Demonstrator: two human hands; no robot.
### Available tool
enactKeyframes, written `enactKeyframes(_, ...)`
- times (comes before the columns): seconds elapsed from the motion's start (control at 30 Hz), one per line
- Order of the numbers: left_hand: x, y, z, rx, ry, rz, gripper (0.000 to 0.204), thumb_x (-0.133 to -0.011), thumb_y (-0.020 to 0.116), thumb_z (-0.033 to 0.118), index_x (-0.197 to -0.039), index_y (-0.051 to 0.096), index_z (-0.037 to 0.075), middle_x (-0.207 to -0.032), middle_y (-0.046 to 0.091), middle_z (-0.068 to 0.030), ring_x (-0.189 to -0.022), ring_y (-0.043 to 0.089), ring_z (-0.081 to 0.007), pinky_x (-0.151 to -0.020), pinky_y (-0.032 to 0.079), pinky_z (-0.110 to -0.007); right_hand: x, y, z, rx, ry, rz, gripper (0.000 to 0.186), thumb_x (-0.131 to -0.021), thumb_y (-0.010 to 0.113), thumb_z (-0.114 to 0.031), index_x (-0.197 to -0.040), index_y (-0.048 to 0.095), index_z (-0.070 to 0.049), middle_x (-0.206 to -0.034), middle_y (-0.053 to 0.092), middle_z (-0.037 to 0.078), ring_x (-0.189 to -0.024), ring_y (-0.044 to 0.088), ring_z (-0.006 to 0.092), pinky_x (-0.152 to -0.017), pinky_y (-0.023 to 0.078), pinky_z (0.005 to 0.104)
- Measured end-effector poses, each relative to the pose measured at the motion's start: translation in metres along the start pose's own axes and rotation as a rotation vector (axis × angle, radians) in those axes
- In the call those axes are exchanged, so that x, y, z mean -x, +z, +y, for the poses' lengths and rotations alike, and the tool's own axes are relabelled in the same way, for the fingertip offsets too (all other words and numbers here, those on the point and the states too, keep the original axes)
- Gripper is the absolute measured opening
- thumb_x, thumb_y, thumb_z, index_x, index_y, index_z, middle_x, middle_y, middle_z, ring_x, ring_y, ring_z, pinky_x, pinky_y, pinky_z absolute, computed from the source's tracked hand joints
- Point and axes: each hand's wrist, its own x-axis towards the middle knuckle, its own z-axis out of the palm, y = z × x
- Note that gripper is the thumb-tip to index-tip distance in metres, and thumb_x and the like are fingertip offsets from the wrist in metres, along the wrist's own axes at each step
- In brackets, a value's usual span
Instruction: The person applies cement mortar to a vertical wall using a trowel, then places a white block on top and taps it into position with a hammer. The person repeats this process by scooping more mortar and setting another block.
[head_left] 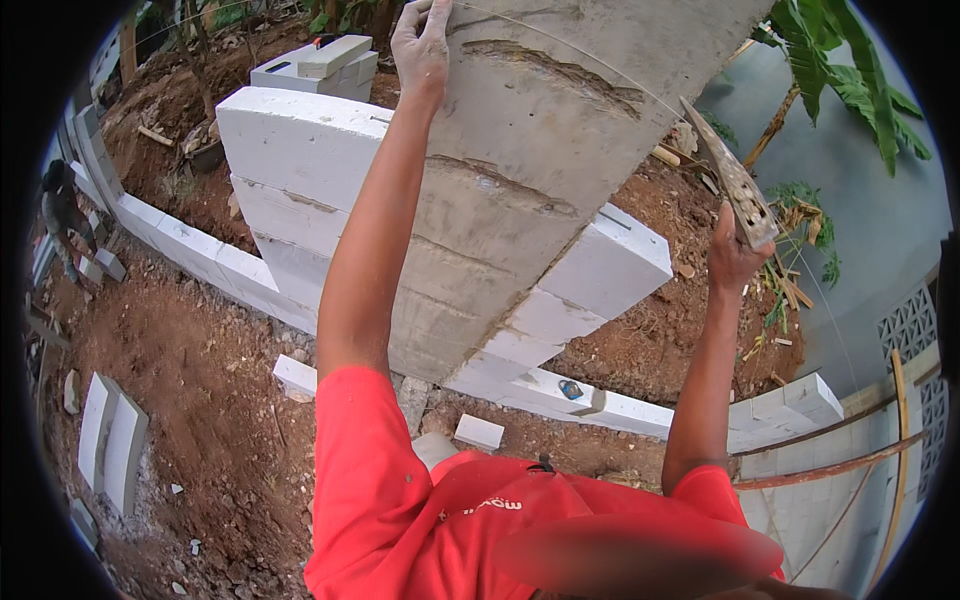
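My left hand (420,40) is raised at the top of the view against a grey concrete column (530,130), its fingers closed on a thin white line (560,48) that crosses the column's rough, gouged face. My right hand (730,250) grips a tapered, pale wooden piece (740,190) with dark holes or marks, its point tilted up toward the line at the column's right edge. White block courses (290,140) flank the column on the left, and more white blocks (610,260) jut out on the right.
A low block wall (220,256) runs left, with a person (62,215) bending beside it. Loose blocks (110,440) lie on reddish soil. At right are banana leaves (860,90), a grey wall (870,230), vent blocks (905,325) and wooden poles (830,455).
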Motion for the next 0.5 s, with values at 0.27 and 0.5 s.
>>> enactKeyframes(0.27,-0.001,0.003,-0.004,-0.061,-0.001,0.008,0.024,-0.105,0.066,0.024,-0.118,0.072,0.006,-0.103,0.072,-0.0028,-0.095,0.062,-0.0094,-0.088,0.050,-0.026,0.029,-0.015,0.036,0.369,0.149,-0.257,0.031,-0.089,0.072,-0.027,-0.071,0.058,-0.005,-0.061,0.050,0.018,-0.055,0.053,0.0341,-0.055,0.042,0.0449)
enactKeyframes(0.5,0.054,-0.032,-0.017,-0.244,0.007,0.264,0.040,-0.103,0.066,0.041,-0.117,0.057,0.004,-0.122,0.053,-0.0130,-0.113,0.048,-0.0245,-0.103,0.039,-0.044,0.209,-0.087,0.039,0.128,0.325,-0.135,0.042,-0.091,0.068,-0.010,-0.065,0.036,-0.002,-0.059,0.030,0.011,-0.052,0.033,0.0204,-0.050,0.028,0.0406)
